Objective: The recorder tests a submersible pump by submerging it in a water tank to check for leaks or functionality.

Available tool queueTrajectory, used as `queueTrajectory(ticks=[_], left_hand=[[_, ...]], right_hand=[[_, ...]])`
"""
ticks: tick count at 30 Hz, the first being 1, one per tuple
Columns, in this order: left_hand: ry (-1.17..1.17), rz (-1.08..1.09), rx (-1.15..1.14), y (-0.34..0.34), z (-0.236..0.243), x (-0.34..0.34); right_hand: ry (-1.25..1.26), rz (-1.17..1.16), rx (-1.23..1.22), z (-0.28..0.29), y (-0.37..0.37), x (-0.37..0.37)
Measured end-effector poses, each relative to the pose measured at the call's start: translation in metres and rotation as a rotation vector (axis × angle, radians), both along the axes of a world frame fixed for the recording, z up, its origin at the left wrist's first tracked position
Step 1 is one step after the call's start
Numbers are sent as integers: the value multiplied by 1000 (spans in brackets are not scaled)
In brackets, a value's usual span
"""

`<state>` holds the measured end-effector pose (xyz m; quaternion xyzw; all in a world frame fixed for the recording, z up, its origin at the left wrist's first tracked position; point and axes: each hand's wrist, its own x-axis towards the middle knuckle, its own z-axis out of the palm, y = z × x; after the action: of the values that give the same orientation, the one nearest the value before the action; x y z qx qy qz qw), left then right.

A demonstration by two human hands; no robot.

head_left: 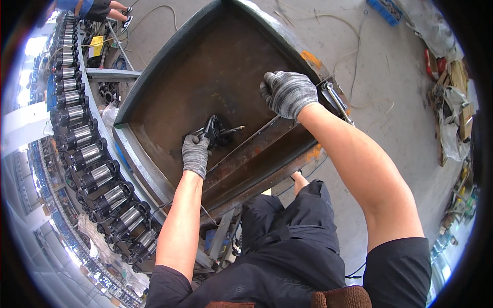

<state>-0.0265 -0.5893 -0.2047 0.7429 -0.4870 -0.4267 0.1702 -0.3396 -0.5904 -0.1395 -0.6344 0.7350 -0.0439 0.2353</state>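
Left hand (195, 154): gloved, fingers clamped around black part (218, 131) on tray (169, 97).
Right hand (288, 93): gloved, curled loosely, holding nothing visible, just beside wrench (336, 101).
Hidden: part's underside.

Rusty matt metal tray (205, 66), seemingly steel

The left hand (195, 155) covers part of the small black part (220, 130), so its grip there cannot be told. The right hand (288, 93) hides its own fingertips. The far row of pumps (92, 154) blurs toward the picture's rim.
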Motion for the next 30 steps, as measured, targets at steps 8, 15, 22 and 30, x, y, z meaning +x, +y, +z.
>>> queueTrajectory(ticks=[8, 15, 22, 30], left_hand=[[-22, -4, 7, -2, -1, 1], [-37, -7, -6, -2, 2, -2], [-109, -19, -1, -2, 7, -6], [-58, -27, -21, -2, 6, -5]], right_hand=[[-4, -12, -24, -5, 1, -1], [-3, -10, -59, -8, 2, -1], [1, -7, -55, -8, 1, -1], [5, -14, -61, -8, 2, -1]])
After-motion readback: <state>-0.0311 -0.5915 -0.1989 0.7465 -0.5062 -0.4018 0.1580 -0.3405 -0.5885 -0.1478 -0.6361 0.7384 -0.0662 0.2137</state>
